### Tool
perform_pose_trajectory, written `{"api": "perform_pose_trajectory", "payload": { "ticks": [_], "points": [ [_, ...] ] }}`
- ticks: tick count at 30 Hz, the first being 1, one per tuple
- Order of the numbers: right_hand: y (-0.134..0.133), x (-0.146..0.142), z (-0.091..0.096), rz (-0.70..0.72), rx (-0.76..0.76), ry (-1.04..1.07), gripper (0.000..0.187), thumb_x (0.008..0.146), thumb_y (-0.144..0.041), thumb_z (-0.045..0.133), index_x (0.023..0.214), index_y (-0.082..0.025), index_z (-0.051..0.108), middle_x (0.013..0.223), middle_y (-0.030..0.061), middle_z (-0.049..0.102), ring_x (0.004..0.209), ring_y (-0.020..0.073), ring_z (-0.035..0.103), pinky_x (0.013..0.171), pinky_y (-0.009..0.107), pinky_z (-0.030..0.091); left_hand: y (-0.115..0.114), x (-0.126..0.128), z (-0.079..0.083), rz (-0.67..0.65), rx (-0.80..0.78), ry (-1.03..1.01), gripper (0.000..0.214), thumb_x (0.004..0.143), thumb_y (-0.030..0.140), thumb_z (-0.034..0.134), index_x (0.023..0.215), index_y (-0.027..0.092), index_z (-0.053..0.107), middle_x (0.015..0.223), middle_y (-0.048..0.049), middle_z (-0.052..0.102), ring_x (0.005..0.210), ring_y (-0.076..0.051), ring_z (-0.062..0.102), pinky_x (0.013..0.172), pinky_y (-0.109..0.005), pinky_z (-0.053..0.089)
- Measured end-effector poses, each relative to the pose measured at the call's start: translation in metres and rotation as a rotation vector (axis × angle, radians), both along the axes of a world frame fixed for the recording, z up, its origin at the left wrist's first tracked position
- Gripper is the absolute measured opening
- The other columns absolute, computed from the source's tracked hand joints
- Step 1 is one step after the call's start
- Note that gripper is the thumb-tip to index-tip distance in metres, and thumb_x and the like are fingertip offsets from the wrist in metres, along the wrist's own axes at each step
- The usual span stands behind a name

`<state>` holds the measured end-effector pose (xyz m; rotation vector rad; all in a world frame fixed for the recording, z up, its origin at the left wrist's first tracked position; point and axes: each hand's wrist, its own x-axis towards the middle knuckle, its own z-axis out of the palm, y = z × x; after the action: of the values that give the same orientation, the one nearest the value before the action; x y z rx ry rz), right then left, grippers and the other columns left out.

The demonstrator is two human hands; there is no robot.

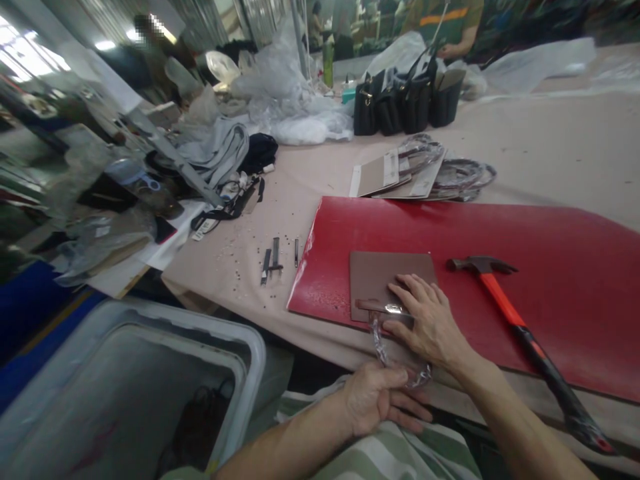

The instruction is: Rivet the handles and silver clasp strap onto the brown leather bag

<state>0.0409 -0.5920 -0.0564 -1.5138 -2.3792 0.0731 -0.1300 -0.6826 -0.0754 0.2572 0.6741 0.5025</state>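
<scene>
A brown leather-like panel (367, 277) lies on a red board (480, 227) at the table's front edge. Across its lower part is a narrow brown strap with a shiny metal buckle (393, 309). My right hand (433, 323) rests over the panel with fingers stretched out and thumb beside the strap. From the strap a plastic-wrapped bag handle (379, 343) loops down past the board's edge. My left hand (375, 402) is below, palm up, its thumb and fingers around the loop's bottom. A claw hammer (513, 310) with a red and black handle lies to the right.
Small metal tools (275, 257) lie left of the board among scattered bits. Wrapped handles (463, 177) with card pieces and several black bags (400, 103) stand behind. A grey plastic bin (250, 333) is at lower left. Plastic wrap (300, 100) heaps at the back; another person (445, 30) is across the table.
</scene>
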Motion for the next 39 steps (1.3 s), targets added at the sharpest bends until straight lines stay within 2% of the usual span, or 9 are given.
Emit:
{"api": "perform_pose_trajectory", "payload": {
  "ticks": [3, 6, 10, 14, 17, 19, 23, 28, 39],
  "points": [
    [0.000, 0.002, 0.000, 0.016, 0.006, 0.007, 0.063, 0.092, -0.056, 0.056, 0.142, -0.017, 0.055, 0.152, 0.0181, 0.048, 0.143, 0.0384, 0.038, 0.114, 0.062, 0.032, 0.001, -0.029, 0.009, -0.061, 0.107, 0.212, 0.057, 0.060, 0.053, 0.086, 0.095, 0.011, 0.068, 0.085, -0.0092, 0.070, 0.064, -0.018, 0.070, 0.056, -0.026, 0.053],
    [0.003, 0.005, -0.005, 0.038, 0.072, 0.018, 0.064, 0.093, -0.061, 0.051, 0.139, -0.017, 0.058, 0.149, 0.0176, 0.051, 0.141, 0.0390, 0.041, 0.112, 0.062, 0.035, 0.017, -0.065, 0.024, 0.006, 0.209, 0.374, 0.053, 0.064, 0.057, 0.081, 0.088, 0.011, 0.065, 0.084, -0.0082, 0.069, 0.062, -0.015, 0.068, 0.054, -0.023, 0.051],
    [0.013, 0.011, -0.017, 0.065, 0.139, 0.010, 0.065, 0.095, -0.064, 0.041, 0.138, -0.018, 0.060, 0.147, 0.0168, 0.054, 0.136, 0.0392, 0.047, 0.107, 0.062, 0.040, 0.060, -0.124, 0.040, 0.196, 0.431, 0.738, 0.042, 0.075, 0.054, 0.073, 0.084, 0.013, 0.064, 0.077, -0.0054, 0.069, 0.056, -0.012, 0.064, 0.050, -0.021, 0.048],
    [0.023, 0.013, -0.021, 0.105, 0.192, 0.002, 0.069, 0.093, -0.068, 0.041, 0.139, -0.020, 0.059, 0.144, 0.0159, 0.058, 0.132, 0.0397, 0.051, 0.102, 0.061, 0.044, 0.113, -0.188, 0.049, 0.276, 0.657, 1.272, 0.023, 0.089, 0.036, 0.059, 0.086, 0.015, 0.069, 0.072, -0.0035, 0.070, 0.058, -0.013, 0.065, 0.055, -0.022, 0.047],
    [0.024, 0.013, -0.018, 0.115, 0.228, -0.007, 0.068, 0.092, -0.067, 0.042, 0.139, -0.021, 0.058, 0.142, 0.0166, 0.059, 0.128, 0.0395, 0.055, 0.099, 0.060, 0.046, 0.144, -0.223, 0.053, 0.200, 0.744, 1.765, 0.020, 0.092, 0.031, 0.057, 0.089, 0.018, 0.072, 0.082, -0.0053, 0.075, 0.077, -0.017, 0.070, 0.068, -0.025, 0.049],
    [0.023, 0.011, -0.016, 0.117, 0.244, -0.014, 0.068, 0.092, -0.066, 0.042, 0.138, -0.020, 0.058, 0.141, 0.0172, 0.060, 0.126, 0.0398, 0.056, 0.098, 0.060, 0.046, 0.160, -0.237, 0.053, 0.098, 0.731, 1.941, 0.019, 0.090, 0.032, 0.061, 0.086, 0.019, 0.074, 0.087, -0.0069, 0.077, 0.086, -0.020, 0.071, 0.073, -0.027, 0.049],
    [0.022, 0.009, -0.015, 0.107, 0.259, -0.025, 0.066, 0.091, -0.064, 0.043, 0.138, -0.020, 0.057, 0.140, 0.0168, 0.061, 0.126, 0.0402, 0.056, 0.100, 0.061, 0.045, 0.185, -0.247, 0.049, -0.019, 0.681, 1.970, 0.016, 0.081, 0.034, 0.070, 0.080, 0.019, 0.075, 0.083, -0.0088, 0.077, 0.085, -0.024, 0.071, 0.071, -0.029, 0.048],
    [0.022, 0.009, -0.020, 0.073, 0.241, -0.028, 0.068, 0.091, -0.066, 0.043, 0.136, -0.019, 0.059, 0.141, 0.0163, 0.061, 0.127, 0.0408, 0.055, 0.102, 0.062, 0.045, 0.206, -0.246, 0.052, -0.079, 0.695, 2.009, 0.020, 0.084, 0.036, 0.067, 0.088, 0.019, 0.077, 0.095, -0.0105, 0.079, 0.094, -0.024, 0.071, 0.078, -0.028, 0.048],
    [0.016, 0.005, -0.012, 0.033, 0.138, -0.025, 0.068, 0.092, -0.065, 0.044, 0.137, -0.017, 0.061, 0.144, 0.0163, 0.057, 0.134, 0.0403, 0.049, 0.109, 0.062, 0.039, 0.219, -0.230, 0.061, -0.187, 0.760, 2.068, 0.037, 0.087, 0.050, 0.061, 0.090, 0.017, 0.078, 0.098, -0.0175, 0.078, 0.101, -0.031, 0.073, 0.082, -0.034, 0.051]
  ]
}}
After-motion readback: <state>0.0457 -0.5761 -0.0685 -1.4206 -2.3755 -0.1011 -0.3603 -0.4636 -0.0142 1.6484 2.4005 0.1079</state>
